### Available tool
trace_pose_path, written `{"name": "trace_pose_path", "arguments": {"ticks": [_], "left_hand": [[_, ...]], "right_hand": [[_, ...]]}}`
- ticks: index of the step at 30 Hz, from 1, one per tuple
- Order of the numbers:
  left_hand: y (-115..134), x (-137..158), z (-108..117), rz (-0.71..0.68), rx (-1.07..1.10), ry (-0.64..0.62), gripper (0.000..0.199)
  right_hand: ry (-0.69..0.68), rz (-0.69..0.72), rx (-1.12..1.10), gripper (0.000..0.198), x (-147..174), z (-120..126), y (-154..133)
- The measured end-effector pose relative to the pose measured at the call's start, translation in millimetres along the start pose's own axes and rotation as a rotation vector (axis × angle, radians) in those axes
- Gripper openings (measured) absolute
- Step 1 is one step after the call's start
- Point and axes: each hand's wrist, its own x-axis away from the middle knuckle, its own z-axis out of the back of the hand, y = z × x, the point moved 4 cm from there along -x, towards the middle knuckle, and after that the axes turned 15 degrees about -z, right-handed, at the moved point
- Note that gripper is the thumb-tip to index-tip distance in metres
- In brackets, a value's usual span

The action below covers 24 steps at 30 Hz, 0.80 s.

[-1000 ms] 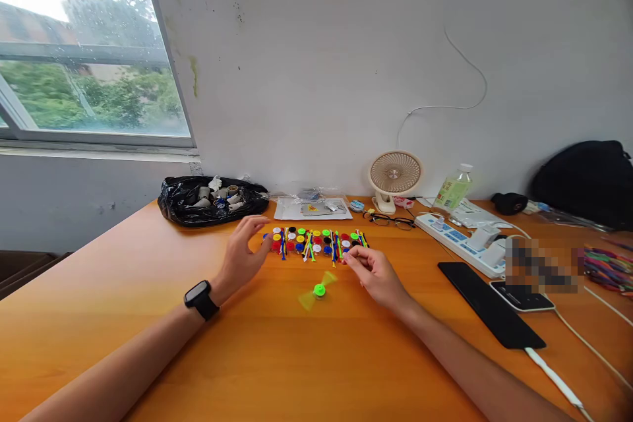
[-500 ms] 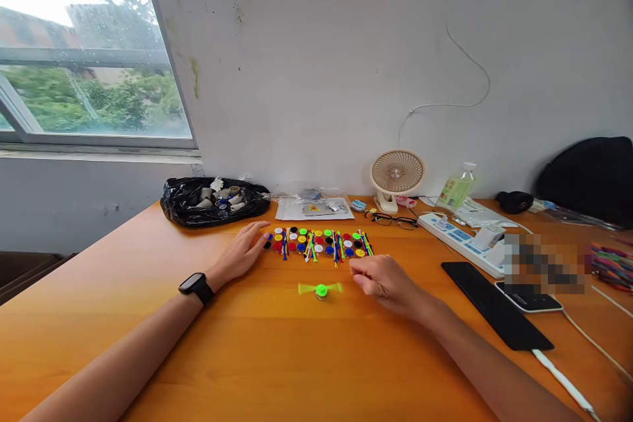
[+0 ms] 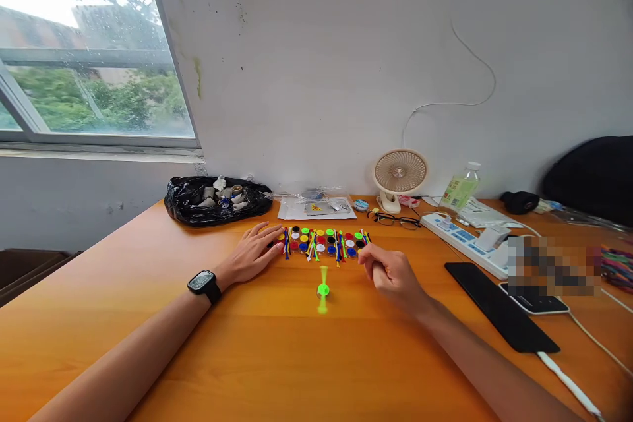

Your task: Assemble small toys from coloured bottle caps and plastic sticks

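Note:
A small spinner (image 3: 323, 290) with a lime-green cap and two blades stands on the desk between my hands, its blades blurred. My left hand (image 3: 253, 252), with a black watch on the wrist, lies flat with fingers spread, covering the left end of a row of coloured round pieces (image 3: 321, 241). Between groups of these discs lie bundles of thin coloured sticks (image 3: 339, 247). My right hand (image 3: 390, 270) is curled into a loose fist by the row's right end, right of the spinner. I see nothing in it.
At the back stand a black plastic bag (image 3: 212, 214) of grey pieces, a paper sheet (image 3: 291, 210) with a clear bag, and a small fan (image 3: 400, 173). Glasses (image 3: 395, 219), a bottle (image 3: 459, 190), a power strip (image 3: 465, 247) and a black phone-like slab (image 3: 502, 306) lie to the right.
The spinner's blades have turned from crosswise to pointing toward and away from me. My left hand has come down over the row's left end. My right hand has shifted slightly right.

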Motion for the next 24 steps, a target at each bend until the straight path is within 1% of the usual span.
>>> {"name": "trace_pose_path", "arguments": {"ticks": [3, 7, 12, 17, 19, 22, 24], "left_hand": [[-2, -1, 0, -0.002, 0.0, 0.032, 0.057], [-10, -1, -2, 0.015, -0.013, 0.111, 0.053], [-23, 2, -4, 0.123, -0.095, 0.189, 0.047], [-31, 6, 0, 0.193, -0.196, 0.248, 0.038], [-33, 6, 1, 0.2, -0.172, 0.282, 0.037], [-34, 6, 1, 0.197, -0.049, 0.331, 0.037], [-34, 5, -1, 0.191, 0.038, 0.328, 0.038]], "right_hand": [[0.024, 0.014, -0.038, 0.022, 2, 4, -7], [0.05, 0.043, -0.063, 0.019, 4, 6, -12], [0.053, 0.095, -0.035, 0.019, 7, -1, -13], [0.074, 0.099, 0.056, 0.021, 5, -4, -6], [0.072, 0.091, 0.086, 0.024, 3, -4, -2], [0.061, 0.08, 0.113, 0.028, 1, -5, 1], [0.043, 0.087, 0.122, 0.028, 0, -7, 0]]}}
